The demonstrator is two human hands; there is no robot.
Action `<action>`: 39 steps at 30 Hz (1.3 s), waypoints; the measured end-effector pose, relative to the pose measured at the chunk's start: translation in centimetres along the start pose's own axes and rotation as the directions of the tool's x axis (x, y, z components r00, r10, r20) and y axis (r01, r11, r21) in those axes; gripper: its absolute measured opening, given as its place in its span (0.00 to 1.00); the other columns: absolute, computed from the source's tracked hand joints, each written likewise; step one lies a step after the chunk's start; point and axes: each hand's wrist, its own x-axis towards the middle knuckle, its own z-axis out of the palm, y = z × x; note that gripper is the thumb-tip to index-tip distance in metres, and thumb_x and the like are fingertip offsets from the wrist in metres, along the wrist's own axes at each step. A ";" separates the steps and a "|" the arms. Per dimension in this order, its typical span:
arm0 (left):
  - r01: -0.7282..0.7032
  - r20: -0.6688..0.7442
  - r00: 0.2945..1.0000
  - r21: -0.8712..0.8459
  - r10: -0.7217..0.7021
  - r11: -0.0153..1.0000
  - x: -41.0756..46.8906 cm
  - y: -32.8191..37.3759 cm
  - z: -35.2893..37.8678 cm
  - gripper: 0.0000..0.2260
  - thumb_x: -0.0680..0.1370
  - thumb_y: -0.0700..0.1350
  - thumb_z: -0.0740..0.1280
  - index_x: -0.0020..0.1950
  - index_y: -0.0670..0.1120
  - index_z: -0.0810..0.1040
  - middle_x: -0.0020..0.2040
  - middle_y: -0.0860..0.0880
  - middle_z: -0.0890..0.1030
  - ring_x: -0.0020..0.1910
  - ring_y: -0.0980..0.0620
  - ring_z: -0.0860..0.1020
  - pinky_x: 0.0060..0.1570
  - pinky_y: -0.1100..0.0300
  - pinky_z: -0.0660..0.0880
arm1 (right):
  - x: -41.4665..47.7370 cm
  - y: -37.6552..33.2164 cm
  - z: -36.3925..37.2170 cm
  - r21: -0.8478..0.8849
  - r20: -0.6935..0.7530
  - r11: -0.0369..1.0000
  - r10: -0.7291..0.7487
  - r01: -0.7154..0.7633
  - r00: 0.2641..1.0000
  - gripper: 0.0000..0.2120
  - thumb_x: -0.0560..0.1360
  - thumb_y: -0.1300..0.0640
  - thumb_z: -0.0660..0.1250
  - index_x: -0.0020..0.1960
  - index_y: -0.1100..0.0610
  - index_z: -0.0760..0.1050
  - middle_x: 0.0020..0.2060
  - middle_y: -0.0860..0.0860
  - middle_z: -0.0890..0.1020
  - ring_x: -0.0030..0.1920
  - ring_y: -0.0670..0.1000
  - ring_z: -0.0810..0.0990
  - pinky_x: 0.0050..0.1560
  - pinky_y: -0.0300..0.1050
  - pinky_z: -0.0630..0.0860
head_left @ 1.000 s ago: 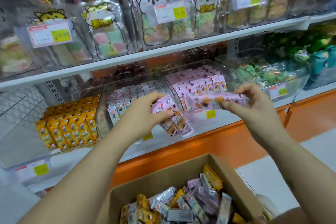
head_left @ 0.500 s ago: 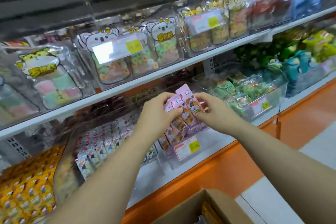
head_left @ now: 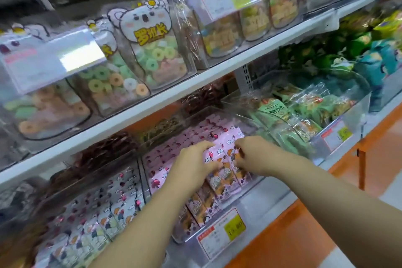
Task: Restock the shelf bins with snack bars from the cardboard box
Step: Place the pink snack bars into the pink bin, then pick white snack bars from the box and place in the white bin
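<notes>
Both hands are inside the clear bin (head_left: 189, 237) of pink snack bars on the lower shelf. My left hand (head_left: 193, 164) and my right hand (head_left: 254, 155) hold a small bunch of pink snack bars (head_left: 226, 159) between them, fingers curled round the packs. The bunch sits low among the rows of matching pink bars (head_left: 165, 159) filling the bin. The cardboard box is out of view.
A bin of white-wrapped bars (head_left: 97, 220) stands to the left, and a bin of green packets (head_left: 304, 115) to the right. Bags of ring sweets (head_left: 152, 50) fill the white shelf (head_left: 217, 69) above. Price tags (head_left: 221, 233) hang on the bin fronts over an orange base (head_left: 293, 235).
Both hands brought the separate pink bars together into one bunch and lowered it into the pink bin. The view swung up and right, and the cardboard box left the frame.
</notes>
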 end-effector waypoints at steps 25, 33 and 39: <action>-0.174 -0.336 0.932 -0.077 0.139 0.982 -10.1 0.4 -1.7 0.11 0.78 0.45 0.65 0.60 0.51 0.78 0.54 0.55 0.78 0.53 0.54 0.76 0.57 0.54 0.72 | -8.9 -3.1 -0.7 0.205 -0.376 0.935 -0.197 0.289 0.905 0.15 0.74 0.59 0.69 0.61 0.54 0.76 0.47 0.46 0.79 0.47 0.47 0.78 0.52 0.47 0.76; -0.015 -0.356 0.931 -0.249 -0.077 0.968 -23.9 -4.5 -0.1 0.08 0.79 0.43 0.64 0.56 0.50 0.79 0.48 0.55 0.79 0.46 0.55 0.76 0.47 0.57 0.74 | -20.4 -8.0 6.5 0.429 -0.369 0.844 -0.162 0.322 0.915 0.11 0.72 0.64 0.70 0.53 0.55 0.78 0.41 0.47 0.81 0.39 0.44 0.76 0.41 0.29 0.71; 0.241 -0.203 0.927 -0.317 -0.314 0.917 -32.2 -11.5 4.5 0.09 0.77 0.42 0.65 0.51 0.56 0.77 0.45 0.57 0.80 0.45 0.56 0.78 0.48 0.55 0.77 | -24.1 -8.6 13.8 0.415 -0.078 0.900 -0.114 0.136 0.990 0.13 0.74 0.58 0.70 0.55 0.45 0.75 0.41 0.40 0.79 0.41 0.38 0.76 0.45 0.30 0.74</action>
